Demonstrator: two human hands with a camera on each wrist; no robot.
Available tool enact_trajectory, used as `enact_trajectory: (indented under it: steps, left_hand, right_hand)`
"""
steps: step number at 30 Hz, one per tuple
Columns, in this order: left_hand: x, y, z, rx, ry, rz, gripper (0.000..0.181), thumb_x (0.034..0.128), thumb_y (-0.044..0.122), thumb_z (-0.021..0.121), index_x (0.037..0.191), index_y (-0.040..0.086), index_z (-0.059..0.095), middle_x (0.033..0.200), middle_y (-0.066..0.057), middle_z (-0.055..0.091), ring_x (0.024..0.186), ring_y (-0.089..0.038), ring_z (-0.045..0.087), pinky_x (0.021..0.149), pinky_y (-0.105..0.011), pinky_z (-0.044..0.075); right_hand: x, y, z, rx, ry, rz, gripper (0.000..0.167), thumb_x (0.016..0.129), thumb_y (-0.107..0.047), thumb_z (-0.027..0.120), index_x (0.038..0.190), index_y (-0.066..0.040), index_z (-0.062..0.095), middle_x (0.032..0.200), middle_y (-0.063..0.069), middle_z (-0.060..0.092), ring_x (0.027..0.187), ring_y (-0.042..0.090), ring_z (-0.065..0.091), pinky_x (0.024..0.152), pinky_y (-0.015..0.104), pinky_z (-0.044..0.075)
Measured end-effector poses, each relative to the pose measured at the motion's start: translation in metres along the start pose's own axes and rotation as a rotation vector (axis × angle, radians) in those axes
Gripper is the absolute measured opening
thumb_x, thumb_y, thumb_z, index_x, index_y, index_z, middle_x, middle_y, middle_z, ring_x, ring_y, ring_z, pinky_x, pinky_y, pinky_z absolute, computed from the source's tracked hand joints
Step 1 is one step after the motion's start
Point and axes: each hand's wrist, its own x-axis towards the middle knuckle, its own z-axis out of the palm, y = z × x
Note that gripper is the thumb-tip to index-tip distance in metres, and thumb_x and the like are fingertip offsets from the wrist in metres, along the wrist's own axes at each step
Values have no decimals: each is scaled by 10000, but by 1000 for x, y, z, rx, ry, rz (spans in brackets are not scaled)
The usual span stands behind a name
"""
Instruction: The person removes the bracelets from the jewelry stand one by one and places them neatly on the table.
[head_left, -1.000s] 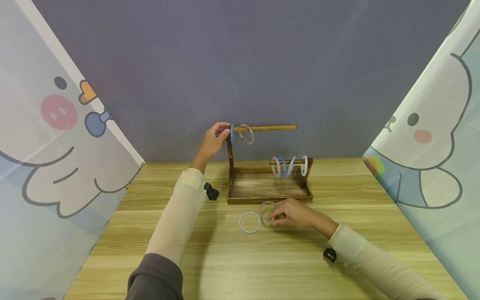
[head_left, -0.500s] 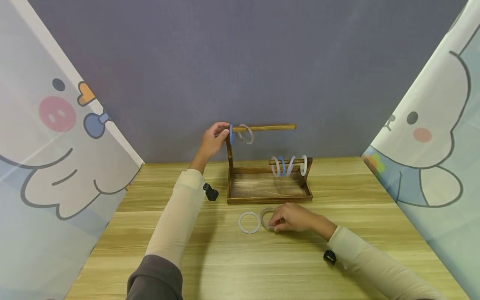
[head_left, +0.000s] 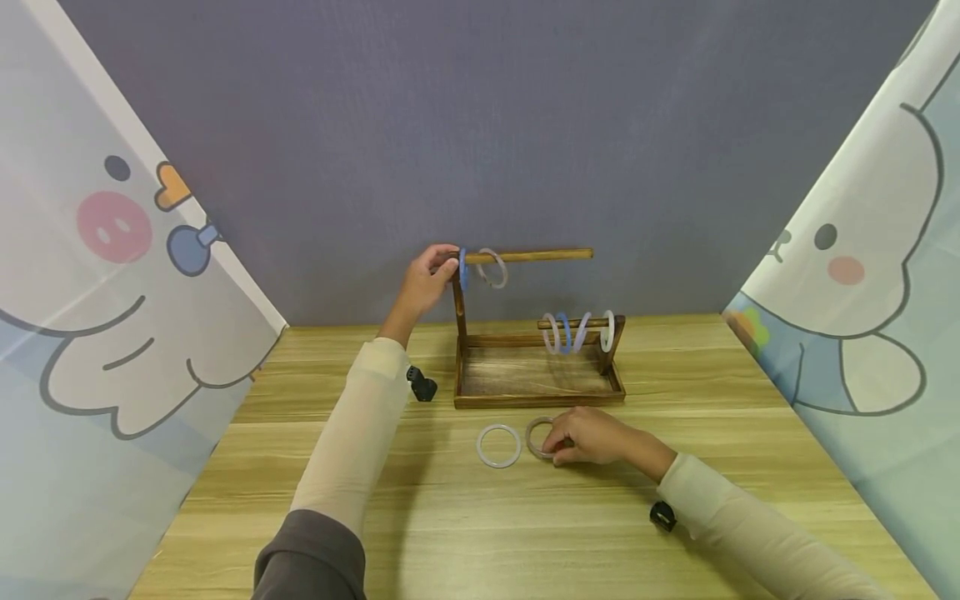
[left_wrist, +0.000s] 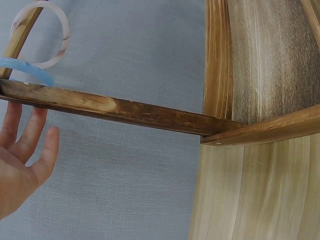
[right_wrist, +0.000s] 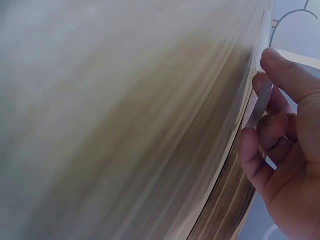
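A wooden bangle stand [head_left: 538, 401] has a tall post with a high bar and a short post with a lower bar. My left hand [head_left: 424, 279] grips the tall post's top; in the left wrist view its fingertips reach behind the wood. Beside them on the high bar hang a blue bangle [left_wrist: 27, 67] and a pale bangle with reddish marks [left_wrist: 65, 35]. In front of the tray, my right hand [head_left: 592, 436] pinches a translucent bangle [right_wrist: 261, 106] by its right side, thumb against fingers. Left of it, a white bangle [head_left: 480, 446] lies flat.
Several bangles, one of them blue [head_left: 566, 333], hang on the lower bar. A small black object [head_left: 423, 386] stands left of the tray, and another [head_left: 662, 516] lies near my right sleeve. A grey backdrop [head_left: 480, 150] rises behind the wooden table [head_left: 247, 475].
My right hand has shifted slightly nearer with the translucent bangle, which now sits lower and a little farther right of the white bangle. The left hand stays at the post.
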Motion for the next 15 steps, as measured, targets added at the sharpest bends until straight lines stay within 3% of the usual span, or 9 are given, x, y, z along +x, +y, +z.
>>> enact_trajectory:
  steps: [6,15]
  left_hand:
    - [0,1,0,-15,-2,-6,322,1063,318,552,1363,209,593,1367,-123,624,1171,-285,647,982,-468,546]
    - [-1,2,-1,-1,-13,-15,334,1064,340,540,1377,231,581,1390,-113,608,1192,-283,638,994,-469,544]
  right_hand:
    - [-1,1,0,3,-7,-10,98,879,-224,807,974,-201,799,840,-125,710,753,-58,590,680,139,495]
    - [-3,0,0,40,13,-5,78,858,-184,829,932,-190,804,862,-106,720,776,-40,622,689,141,514]
